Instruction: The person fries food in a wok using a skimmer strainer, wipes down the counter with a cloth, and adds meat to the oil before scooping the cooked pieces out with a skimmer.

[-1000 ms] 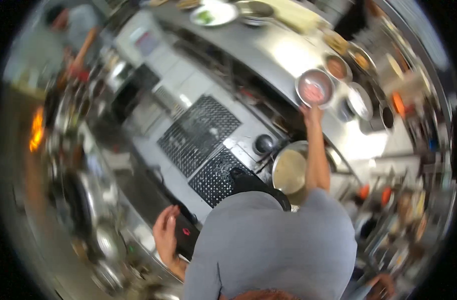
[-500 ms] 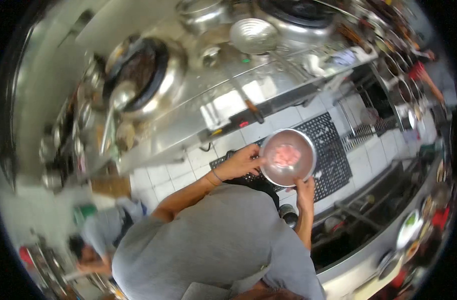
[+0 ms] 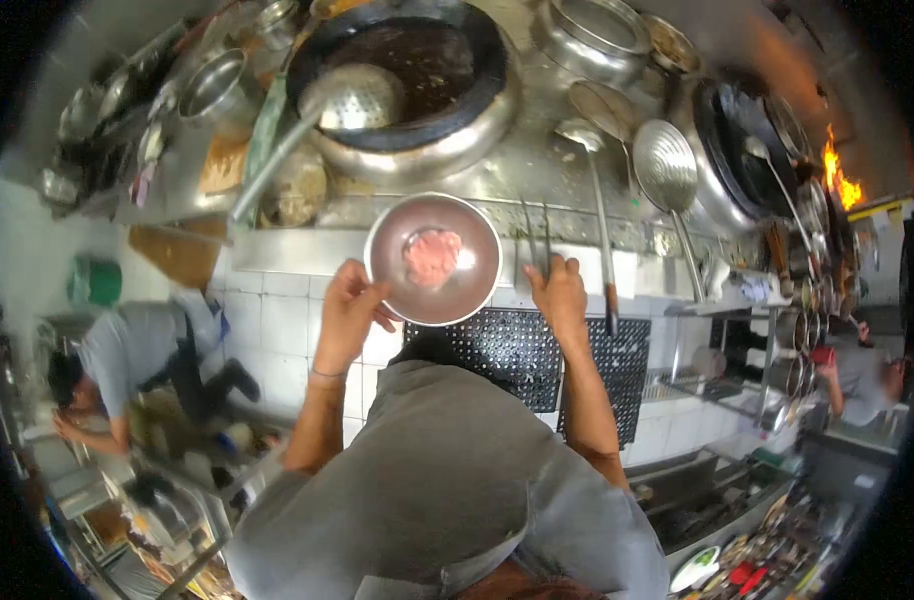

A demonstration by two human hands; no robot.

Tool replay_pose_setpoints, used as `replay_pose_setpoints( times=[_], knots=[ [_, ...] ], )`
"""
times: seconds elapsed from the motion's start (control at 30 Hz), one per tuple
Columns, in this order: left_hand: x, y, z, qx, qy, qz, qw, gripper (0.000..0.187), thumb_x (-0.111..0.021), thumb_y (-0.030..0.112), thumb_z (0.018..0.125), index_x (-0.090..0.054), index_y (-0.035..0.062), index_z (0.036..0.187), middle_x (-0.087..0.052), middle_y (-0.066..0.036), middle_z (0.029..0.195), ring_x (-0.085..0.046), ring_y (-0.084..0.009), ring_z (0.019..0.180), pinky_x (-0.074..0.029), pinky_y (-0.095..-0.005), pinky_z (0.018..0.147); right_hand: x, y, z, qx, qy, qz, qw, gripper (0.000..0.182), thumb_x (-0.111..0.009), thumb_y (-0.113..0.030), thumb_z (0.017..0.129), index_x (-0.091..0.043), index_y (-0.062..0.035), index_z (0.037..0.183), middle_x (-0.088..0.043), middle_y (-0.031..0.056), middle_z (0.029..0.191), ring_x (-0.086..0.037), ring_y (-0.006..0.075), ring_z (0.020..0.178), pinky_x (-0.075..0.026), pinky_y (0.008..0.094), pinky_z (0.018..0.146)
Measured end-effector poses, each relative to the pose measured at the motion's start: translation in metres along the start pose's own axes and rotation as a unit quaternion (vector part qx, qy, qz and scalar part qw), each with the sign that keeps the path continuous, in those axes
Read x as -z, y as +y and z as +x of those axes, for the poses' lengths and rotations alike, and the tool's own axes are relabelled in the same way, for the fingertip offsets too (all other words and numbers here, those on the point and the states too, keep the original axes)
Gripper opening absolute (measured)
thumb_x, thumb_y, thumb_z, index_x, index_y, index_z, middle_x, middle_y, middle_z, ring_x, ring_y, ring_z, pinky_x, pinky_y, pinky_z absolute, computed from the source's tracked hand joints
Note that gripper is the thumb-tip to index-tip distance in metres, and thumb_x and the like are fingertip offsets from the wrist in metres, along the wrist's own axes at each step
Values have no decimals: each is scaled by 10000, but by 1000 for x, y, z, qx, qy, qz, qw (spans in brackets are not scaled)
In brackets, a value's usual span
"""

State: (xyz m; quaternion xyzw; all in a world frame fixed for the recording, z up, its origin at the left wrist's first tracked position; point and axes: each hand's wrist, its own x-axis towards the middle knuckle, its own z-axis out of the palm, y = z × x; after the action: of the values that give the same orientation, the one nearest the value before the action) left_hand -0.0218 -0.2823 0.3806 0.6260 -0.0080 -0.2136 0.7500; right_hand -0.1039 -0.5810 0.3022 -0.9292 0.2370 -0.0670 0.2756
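My left hand (image 3: 349,305) is closed on the rim of a round steel bowl (image 3: 385,245), at its left side. Inside the bowl lies a small heap of pale pink raw meat (image 3: 434,257). My right hand (image 3: 560,290) is off the bowl, at the counter's front edge, with its fingers closed around the near end of a pair of thin dark tongs (image 3: 535,228). The tongs point away from me over the counter. Just right of that hand lies a ladle (image 3: 599,205) with a wooden handle end.
A large wok (image 3: 397,140) of dark liquid with a perforated skimmer (image 3: 362,97) sits ahead. Another skimmer (image 3: 667,165) and a second wok (image 3: 742,180) are to the right, flames (image 3: 839,172) beyond. A black mat (image 3: 602,375) covers floor tiles. Co-workers stand left (image 3: 142,345) and right (image 3: 862,375).
My view has turned toward the stove. The bowl, held by both hands before, is now in my left hand alone. My right hand has let go and reached the tongs.
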Motion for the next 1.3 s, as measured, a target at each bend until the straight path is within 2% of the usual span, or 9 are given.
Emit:
replay_pose_setpoints(
  times=[0.2,0.27,0.37,0.5,0.67,0.87,1.0,1.27,1.3],
  knots=[
    [46,61,32,-42,64,-54,996,111,-568,27,879,-471,72,848,-613,-77,748,-622,-149,515,-529,-253,399,-28,31,38,7,-36,-19,999,408,-682,-197,800,-479,72,1033,-568,333,928,-565,521,862,-464,549,775],
    [52,75,44,-55,79,-65,993,103,-566,29,881,-477,71,848,-608,-74,754,-613,-140,517,-531,-257,408,-13,38,47,-26,-104,30,994,324,-670,-178,817,-527,65,976,-593,258,785,-624,415,730,-518,472,663],
    [53,94,70,-91,97,-64,989,90,-566,36,884,-489,69,850,-597,-65,765,-597,-124,530,-536,-263,430,34,10,60,-293,-185,363,865,235,-626,-182,891,-561,35,951,-506,44,662,-532,110,530,-481,233,452],
    [50,100,116,-120,93,-43,987,87,-577,49,887,-496,52,856,-590,-64,794,-594,-122,555,-542,-268,467,92,-31,66,-211,-181,540,794,216,-596,-165,919,-553,29,1005,-562,67,747,-518,118,562,-476,264,498],
    [27,109,158,-145,88,-38,985,94,-584,44,884,-492,40,865,-586,-64,812,-599,-124,562,-545,-257,472,131,-110,111,127,-73,203,968,278,-640,-211,886,-605,-2,1065,-658,100,950,-617,203,707,-496,329,627],
    [3,108,174,-178,86,-23,980,130,-576,21,865,-453,35,829,-587,-92,780,-616,-156,536,-558,-264,453,117,-198,177,386,47,-125,913,281,-671,-166,810,-659,-70,1073,-668,145,926,-650,356,797,-520,430,682],
    [10,98,199,-190,167,-27,967,138,-575,14,845,-442,36,816,-599,-103,764,-618,-171,521,-560,-281,432,116,-218,210,423,36,-146,894,269,-670,-158,802,-678,-72,1057,-682,147,908,-663,351,796,-525,441,695],
    [49,103,213,-214,328,-5,920,121,-539,-26,771,-437,12,719,-551,-93,688,-636,-220,556,-565,-352,419,87,-228,327,288,25,-248,925,278,-638,-267,823,-694,-92,1032,-680,182,975,-655,353,922,-515,463,793],
    [52,107,207,-193,305,5,932,107,-565,5,819,-462,6,846,-559,-122,794,-644,-249,565,-583,-336,444,78,-226,341,269,10,-285,920,307,-628,-308,839,-689,-108,1063,-672,192,1000,-641,352,971,-506,464,827]
  ],
)
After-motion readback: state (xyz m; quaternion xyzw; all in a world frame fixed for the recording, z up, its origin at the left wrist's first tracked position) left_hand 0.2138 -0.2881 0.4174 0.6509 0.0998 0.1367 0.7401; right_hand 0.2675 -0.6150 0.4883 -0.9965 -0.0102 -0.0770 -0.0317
